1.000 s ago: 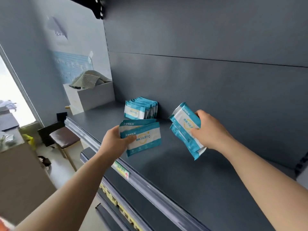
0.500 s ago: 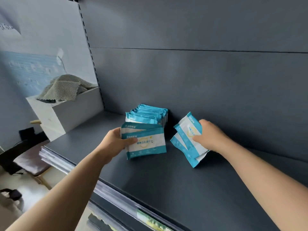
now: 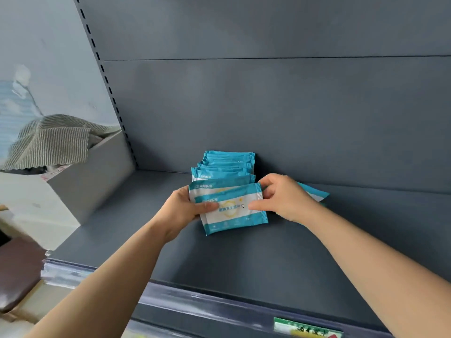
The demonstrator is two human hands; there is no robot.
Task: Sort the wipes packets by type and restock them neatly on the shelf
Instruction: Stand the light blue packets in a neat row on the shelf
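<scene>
one wipes packet (image 3: 233,217), gripped at its ends by left hand (image 3: 184,212) and right hand (image 3: 286,198).

Both bare forearms reach forward, converging. The left hand (image 3: 185,209) grips a wipes packet (image 3: 234,219), thumb across its face; the right hand (image 3: 286,200) pinches its opposite edge, fingers curled.

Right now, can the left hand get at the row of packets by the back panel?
Likely not yet: the left hand grips a handful of packets that sits right in front of the row. Once those are set down, nothing else blocks it.
</scene>
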